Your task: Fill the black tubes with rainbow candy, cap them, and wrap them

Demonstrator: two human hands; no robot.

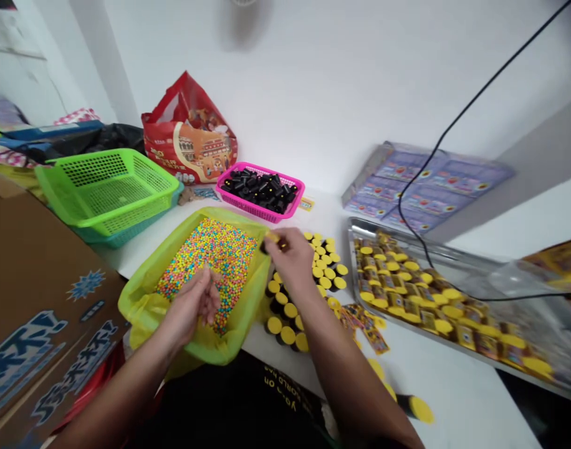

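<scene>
A tray lined with a yellow-green bag (pixel 248 299) holds a heap of small multicoloured candy beads (pixel 213 259). My left hand (pixel 194 305) rests over the near part of the beads, fingers curled together; what it holds is hidden. My right hand (pixel 292 259) is at the tray's right edge, pinched on a small black tube with a yellow cap (pixel 271 240). Beside it stand several black tubes with yellow caps (pixel 323 265).
A pink basket (pixel 260 212) of black tubes sits behind, with stacked green baskets (pixel 105 187) at left and a red bag (pixel 189 134). A metal tray (pixel 454 340) of labelled yellow-capped tubes lies right, a black cable (pixel 426 168) across it. A cardboard box (pixel 37 312) stands near left.
</scene>
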